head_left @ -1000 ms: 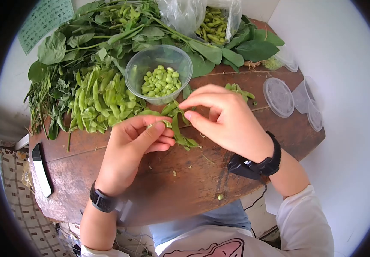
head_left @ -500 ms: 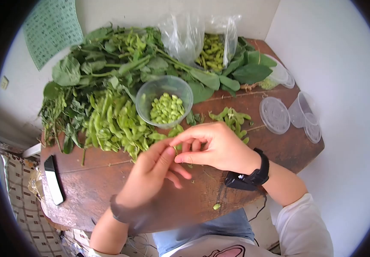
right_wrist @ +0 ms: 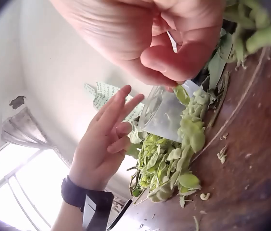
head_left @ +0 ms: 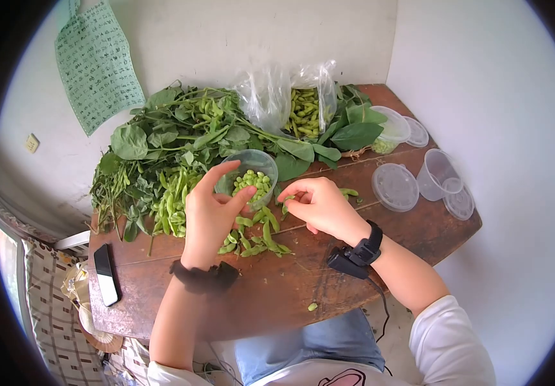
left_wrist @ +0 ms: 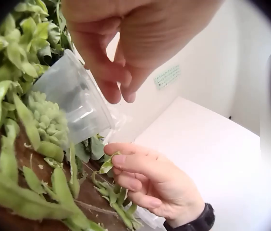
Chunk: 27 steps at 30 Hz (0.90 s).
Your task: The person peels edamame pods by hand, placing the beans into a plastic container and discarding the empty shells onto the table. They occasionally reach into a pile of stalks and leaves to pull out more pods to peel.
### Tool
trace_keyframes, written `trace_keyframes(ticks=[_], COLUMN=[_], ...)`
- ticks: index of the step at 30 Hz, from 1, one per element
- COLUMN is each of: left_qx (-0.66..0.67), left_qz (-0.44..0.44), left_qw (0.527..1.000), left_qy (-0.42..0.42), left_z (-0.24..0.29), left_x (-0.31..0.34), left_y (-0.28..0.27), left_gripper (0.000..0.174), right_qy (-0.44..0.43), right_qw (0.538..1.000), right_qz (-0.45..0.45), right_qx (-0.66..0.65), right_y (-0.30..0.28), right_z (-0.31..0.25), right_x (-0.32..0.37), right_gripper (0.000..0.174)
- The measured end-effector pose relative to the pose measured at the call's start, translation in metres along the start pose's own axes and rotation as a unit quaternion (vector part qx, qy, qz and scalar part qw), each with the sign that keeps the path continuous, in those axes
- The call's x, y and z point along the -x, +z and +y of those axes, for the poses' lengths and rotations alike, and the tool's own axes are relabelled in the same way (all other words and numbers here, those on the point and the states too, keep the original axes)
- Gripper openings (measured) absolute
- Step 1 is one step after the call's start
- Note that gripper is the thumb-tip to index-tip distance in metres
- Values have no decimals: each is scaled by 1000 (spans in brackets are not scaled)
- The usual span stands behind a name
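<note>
My left hand point(head_left: 208, 215) is raised at the near left side of a clear plastic tub point(head_left: 273, 168) that holds shelled green soybeans point(head_left: 256, 183). Its thumb and forefinger are spread apart, with nothing seen between them. To the right of the tub, my right hand point(head_left: 330, 204) pinches a green soybean pod point(left_wrist: 106, 167) between thumb and forefinger. The right wrist view shows this pod's tip poking out below the fingertips. Green pods point(head_left: 261, 243) lie on the wood just in front of the tub. A larger heap of pods point(head_left: 173, 201) sits left of it, partly behind my left hand.
Leafy soybean stalks point(head_left: 162, 138) cover the table's back, beside a clear bag point(head_left: 304, 114) of pods. Empty plastic cups point(head_left: 433, 177) and lids point(head_left: 396, 188) stand at the right. A phone point(head_left: 105, 275) lies near the left edge, and one loose bean point(head_left: 313, 307) near the front edge.
Both hands were together at a pod in front of the tub; now they are apart. The left has moved to the tub with fingers spread, and the head view has tilted up.
</note>
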State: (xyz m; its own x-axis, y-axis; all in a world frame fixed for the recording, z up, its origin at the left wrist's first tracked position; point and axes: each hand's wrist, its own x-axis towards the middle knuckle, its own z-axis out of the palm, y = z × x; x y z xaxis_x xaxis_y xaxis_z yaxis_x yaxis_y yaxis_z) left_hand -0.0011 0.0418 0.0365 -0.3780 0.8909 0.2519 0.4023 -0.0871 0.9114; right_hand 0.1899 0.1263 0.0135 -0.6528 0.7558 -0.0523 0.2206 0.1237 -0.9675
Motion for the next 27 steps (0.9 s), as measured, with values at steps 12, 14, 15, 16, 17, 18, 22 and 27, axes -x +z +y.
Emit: trace_keyframes(ticks=[12, 14, 15, 16, 17, 18, 22, 27], left_qx=[-161, -131, -129, -127, -126, -126, -156, -152], left_qz=[-491, -533, -533, -544, -554, -554, -538, -542], left_qw=[829, 807, 807, 803, 799, 799, 800, 783], left_qy=[216, 217, 220, 209, 196, 197, 215, 264], left_z=[26, 14, 14, 13, 13, 13, 16, 19], left_x=[67, 66, 66, 66, 66, 67, 71, 68], left_y=[19, 24, 24, 24, 24, 23, 24, 26], left_gripper=[24, 19, 19, 17, 15, 15, 14, 16], right_qy=[20, 16, 11, 12, 17, 22, 19, 17], right_qw=[999, 999, 998, 998, 998, 998, 998, 999], right_qz=[-17, -20, -28, -27, -33, -40, -45, -37], right_qx=[-31, -38, -49, -48, -48, -47, -33, -19], right_y=[-1, -2, -2, -2, -2, -2, -3, -2], right_z=[7, 6, 7, 6, 6, 5, 4, 5], right_x=[-5, -5, -5, -4, -4, -4, -3, -4], right_gripper=[20, 20, 20, 20, 20, 20, 20, 19])
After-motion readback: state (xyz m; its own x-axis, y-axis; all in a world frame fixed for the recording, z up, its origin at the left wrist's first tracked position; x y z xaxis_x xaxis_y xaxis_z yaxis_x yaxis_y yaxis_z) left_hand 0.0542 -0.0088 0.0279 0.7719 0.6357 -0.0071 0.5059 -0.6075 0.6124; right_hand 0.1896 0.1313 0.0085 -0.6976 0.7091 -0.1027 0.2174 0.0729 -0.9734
